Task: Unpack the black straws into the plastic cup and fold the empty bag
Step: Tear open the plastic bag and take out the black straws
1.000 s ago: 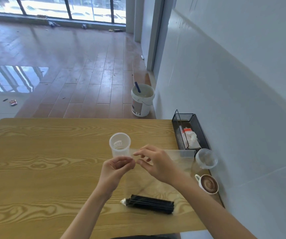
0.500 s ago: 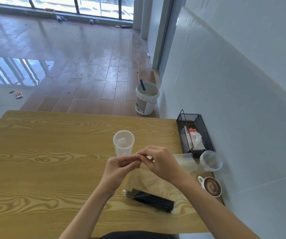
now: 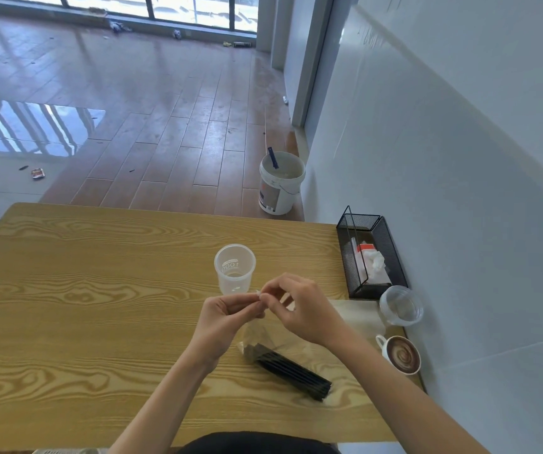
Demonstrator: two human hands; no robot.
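Observation:
A clear plastic bag (image 3: 355,317) lies on the wooden table (image 3: 99,290) with a bundle of black straws (image 3: 291,371) inside its near end. My left hand (image 3: 227,319) and my right hand (image 3: 299,306) pinch the bag's top corner together between fingertips, just in front of the translucent plastic cup (image 3: 234,268), which stands upright and empty. Part of the bag is hidden under my right hand.
A black mesh holder (image 3: 370,253) with tissues stands at the table's right edge by the wall. A clear dome lid (image 3: 401,304) and a coffee cup (image 3: 401,353) sit nearer. A white bucket (image 3: 280,181) stands on the floor beyond the table.
Both hands have drawn close together at the bag's top corner. The bag has gathered up and the straw bundle has turned to lie more diagonally.

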